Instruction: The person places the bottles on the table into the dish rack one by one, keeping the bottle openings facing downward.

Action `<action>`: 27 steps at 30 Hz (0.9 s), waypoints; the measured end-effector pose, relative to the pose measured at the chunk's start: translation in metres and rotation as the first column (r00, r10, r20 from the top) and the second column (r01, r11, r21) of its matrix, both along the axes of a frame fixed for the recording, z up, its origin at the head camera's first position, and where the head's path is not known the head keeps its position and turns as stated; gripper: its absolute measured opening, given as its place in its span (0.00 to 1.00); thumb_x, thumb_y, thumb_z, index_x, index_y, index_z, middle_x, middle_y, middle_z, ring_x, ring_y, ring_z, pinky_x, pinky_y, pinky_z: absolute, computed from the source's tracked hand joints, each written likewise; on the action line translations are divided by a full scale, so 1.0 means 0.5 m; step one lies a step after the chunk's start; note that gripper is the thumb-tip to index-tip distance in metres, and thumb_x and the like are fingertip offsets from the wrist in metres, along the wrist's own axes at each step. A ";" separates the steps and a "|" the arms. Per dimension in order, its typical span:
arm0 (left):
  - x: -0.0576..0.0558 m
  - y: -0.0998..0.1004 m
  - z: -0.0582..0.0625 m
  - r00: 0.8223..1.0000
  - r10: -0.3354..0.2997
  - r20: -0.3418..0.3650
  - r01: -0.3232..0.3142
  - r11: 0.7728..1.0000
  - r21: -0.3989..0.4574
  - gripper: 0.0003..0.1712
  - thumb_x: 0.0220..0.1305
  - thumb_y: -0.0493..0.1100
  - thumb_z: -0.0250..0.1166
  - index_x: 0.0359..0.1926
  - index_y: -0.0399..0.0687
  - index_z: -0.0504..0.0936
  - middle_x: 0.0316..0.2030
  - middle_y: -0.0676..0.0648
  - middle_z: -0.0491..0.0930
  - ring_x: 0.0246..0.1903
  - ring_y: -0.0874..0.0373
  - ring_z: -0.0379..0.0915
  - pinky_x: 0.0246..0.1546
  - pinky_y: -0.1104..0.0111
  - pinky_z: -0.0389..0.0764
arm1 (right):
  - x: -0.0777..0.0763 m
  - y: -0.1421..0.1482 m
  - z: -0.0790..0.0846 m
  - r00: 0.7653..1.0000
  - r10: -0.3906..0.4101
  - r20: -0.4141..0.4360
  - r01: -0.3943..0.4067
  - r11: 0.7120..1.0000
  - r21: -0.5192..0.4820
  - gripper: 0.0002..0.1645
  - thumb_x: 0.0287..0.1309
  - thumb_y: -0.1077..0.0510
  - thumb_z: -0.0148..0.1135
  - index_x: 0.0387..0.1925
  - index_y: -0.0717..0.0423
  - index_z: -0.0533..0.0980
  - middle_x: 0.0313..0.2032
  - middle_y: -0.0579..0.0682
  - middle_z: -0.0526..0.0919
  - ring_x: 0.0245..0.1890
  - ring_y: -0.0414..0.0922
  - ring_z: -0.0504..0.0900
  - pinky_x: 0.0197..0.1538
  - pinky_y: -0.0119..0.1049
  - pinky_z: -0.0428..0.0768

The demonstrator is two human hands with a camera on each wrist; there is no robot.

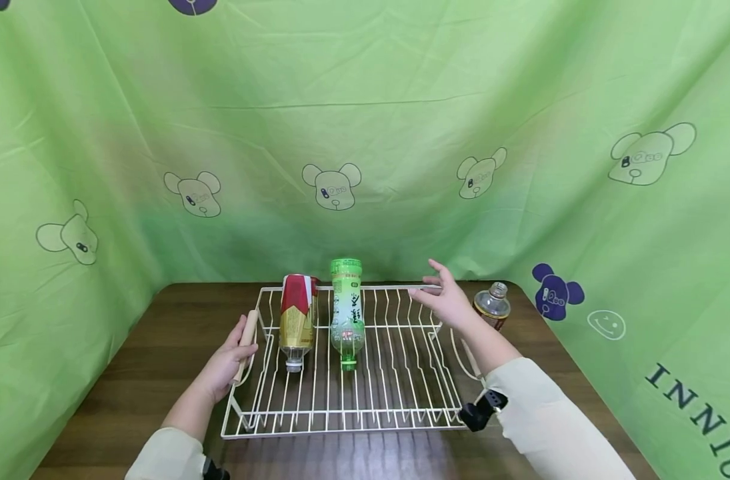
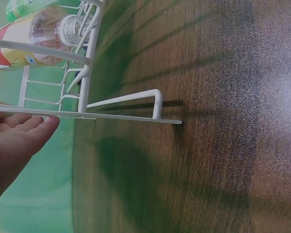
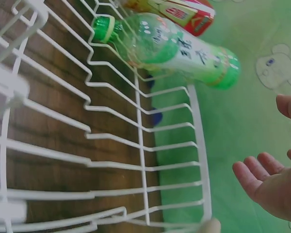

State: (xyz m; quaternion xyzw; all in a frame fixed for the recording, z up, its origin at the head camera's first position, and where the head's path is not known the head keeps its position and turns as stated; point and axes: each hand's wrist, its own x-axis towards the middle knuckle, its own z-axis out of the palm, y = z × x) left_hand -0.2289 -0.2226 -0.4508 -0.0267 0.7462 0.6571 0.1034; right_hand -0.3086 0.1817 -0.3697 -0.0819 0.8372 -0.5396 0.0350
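Observation:
A white wire dish rack [image 1: 341, 432] with wooden side handles stands on the table. My left hand [image 1: 223, 365] holds its left wooden handle [image 1: 250, 328], thumb across the handle and fingers on the outer side. Two bottles lean neck-down in the rack: one with a red and gold label [image 1: 297, 313], and a clear green one [image 1: 347, 313] to its right. Their caps point toward me. My right hand [image 1: 449, 303] is raised over the rack's back right corner, fingers spread and holding nothing. In the right wrist view, the green bottle [image 3: 184, 56] is well apart from that hand.
An uncapped clear bottle [image 1: 493, 303] with a dark label stands on the table right of the rack, partly hidden by my right forearm. The rack's right handle [image 1: 471, 360] is beside that arm. A green printed curtain [image 1: 365, 133] encloses the brown wooden table [image 1: 131, 387].

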 end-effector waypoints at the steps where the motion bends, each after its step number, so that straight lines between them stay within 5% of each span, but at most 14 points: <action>1: 0.000 0.000 -0.001 1.000 0.001 -0.001 -0.001 1.000 0.002 0.45 0.71 0.34 0.46 0.77 0.50 0.29 0.77 0.37 0.27 0.73 0.43 0.35 0.49 0.80 0.61 | 0.005 0.010 0.003 1.000 -0.003 -0.002 0.003 1.000 -0.001 0.54 0.64 0.56 0.60 0.77 0.55 0.36 0.70 0.72 0.56 0.69 0.67 0.61 0.67 0.60 0.67; 21: -0.002 0.001 -0.002 1.000 -0.003 -0.008 0.003 1.000 -0.001 0.45 0.71 0.34 0.45 0.77 0.50 0.28 0.77 0.36 0.28 0.71 0.44 0.40 0.52 0.75 0.63 | 0.058 0.168 -0.015 0.985 -0.163 -0.061 0.164 0.986 0.016 0.53 0.66 0.54 0.58 0.77 0.60 0.35 0.71 0.73 0.55 0.70 0.68 0.58 0.68 0.61 0.63; 24: -0.001 0.001 -0.001 1.000 -0.003 -0.005 0.003 1.000 0.001 0.44 0.71 0.34 0.44 0.77 0.50 0.27 0.77 0.36 0.28 0.71 0.44 0.40 0.51 0.76 0.63 | 0.064 0.185 -0.022 0.977 -0.200 -0.078 0.202 0.979 0.011 0.52 0.67 0.55 0.58 0.76 0.62 0.36 0.70 0.73 0.56 0.69 0.66 0.61 0.67 0.45 0.70; 27: -0.002 0.001 0.000 1.000 -0.005 -0.002 0.005 1.000 -0.002 0.44 0.72 0.34 0.44 0.77 0.50 0.27 0.77 0.37 0.27 0.71 0.44 0.41 0.50 0.77 0.64 | 0.066 0.198 -0.032 0.966 -0.238 -0.102 0.240 0.971 0.005 0.51 0.66 0.56 0.59 0.76 0.63 0.38 0.69 0.74 0.59 0.66 0.65 0.64 0.55 0.21 0.72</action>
